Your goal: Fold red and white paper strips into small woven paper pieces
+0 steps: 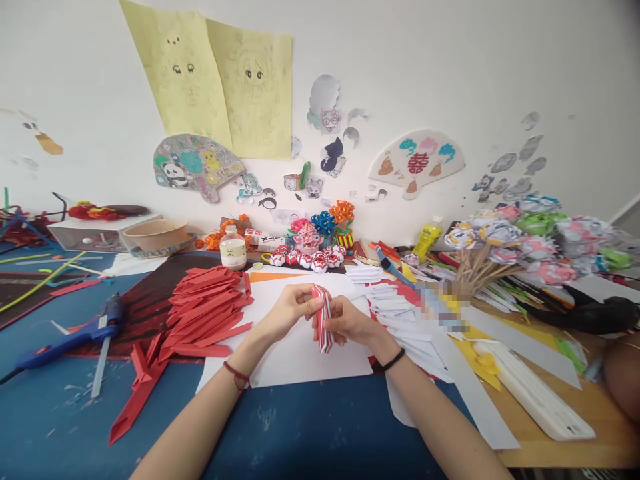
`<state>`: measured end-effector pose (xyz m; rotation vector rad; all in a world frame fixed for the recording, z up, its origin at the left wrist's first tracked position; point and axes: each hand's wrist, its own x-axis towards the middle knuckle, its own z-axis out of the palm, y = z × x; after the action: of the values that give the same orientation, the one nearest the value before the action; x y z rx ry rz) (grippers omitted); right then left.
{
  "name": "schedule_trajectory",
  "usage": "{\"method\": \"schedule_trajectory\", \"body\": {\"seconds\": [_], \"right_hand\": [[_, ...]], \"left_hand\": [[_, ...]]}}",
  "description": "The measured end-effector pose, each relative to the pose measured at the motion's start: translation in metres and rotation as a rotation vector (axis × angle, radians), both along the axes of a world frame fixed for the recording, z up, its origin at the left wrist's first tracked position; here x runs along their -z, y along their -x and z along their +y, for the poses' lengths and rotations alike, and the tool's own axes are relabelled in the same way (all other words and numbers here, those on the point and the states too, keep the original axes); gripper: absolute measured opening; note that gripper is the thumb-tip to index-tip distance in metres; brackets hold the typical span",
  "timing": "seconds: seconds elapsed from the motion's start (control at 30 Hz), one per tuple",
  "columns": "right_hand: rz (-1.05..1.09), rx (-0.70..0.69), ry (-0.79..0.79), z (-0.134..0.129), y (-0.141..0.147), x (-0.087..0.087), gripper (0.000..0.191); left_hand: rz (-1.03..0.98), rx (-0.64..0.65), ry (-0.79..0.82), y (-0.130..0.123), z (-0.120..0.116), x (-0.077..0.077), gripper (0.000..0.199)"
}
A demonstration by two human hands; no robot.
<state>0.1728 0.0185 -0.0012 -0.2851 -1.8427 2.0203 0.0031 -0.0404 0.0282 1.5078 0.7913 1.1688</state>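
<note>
Between my two hands, above a white paper sheet, stands a bundle of folded red and white paper strips. My left hand pinches its upper left side with thumb and fingers. On the other side my right hand grips it, its fingers curled partly behind the bundle. To the left lies a pile of folded red paper strips. Folded white paper strips are stacked to the right. Several finished red and white paper flowers sit behind my hands.
A blue glue gun lies at the left. Behind stand a glue jar, a beige bowl and a yellow bottle. Paper flowers on sticks and a long white device are at the right.
</note>
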Motion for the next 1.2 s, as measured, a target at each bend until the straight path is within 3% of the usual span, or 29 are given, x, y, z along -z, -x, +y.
{"method": "schedule_trajectory", "body": {"seconds": [0.23, 0.47, 0.8, 0.97, 1.1, 1.2], "right_hand": [[-0.005, 0.053, -0.006, 0.004, -0.002, 0.003, 0.036], [-0.051, 0.126, -0.116, 0.006, -0.002, 0.003, 0.036], [-0.129, 0.386, -0.320, 0.008, 0.001, 0.006, 0.035], [-0.130, 0.497, -0.450, 0.003, 0.004, 0.008, 0.019], [-0.160, 0.544, -0.528, 0.001, 0.007, 0.007, 0.010], [-0.171, 0.583, -0.585, 0.000, 0.007, 0.005, 0.008]], "left_hand": [[0.063, 0.007, -0.050, 0.000, -0.001, -0.007, 0.043], [0.123, 0.027, -0.104, 0.002, 0.000, -0.007, 0.039], [0.428, -0.249, -0.328, -0.001, 0.004, 0.001, 0.036], [0.451, -0.213, -0.241, -0.005, 0.001, 0.001, 0.031], [0.626, -0.420, -0.290, -0.008, 0.000, 0.005, 0.031], [0.708, -0.457, -0.308, -0.009, -0.001, 0.008, 0.027]]}}
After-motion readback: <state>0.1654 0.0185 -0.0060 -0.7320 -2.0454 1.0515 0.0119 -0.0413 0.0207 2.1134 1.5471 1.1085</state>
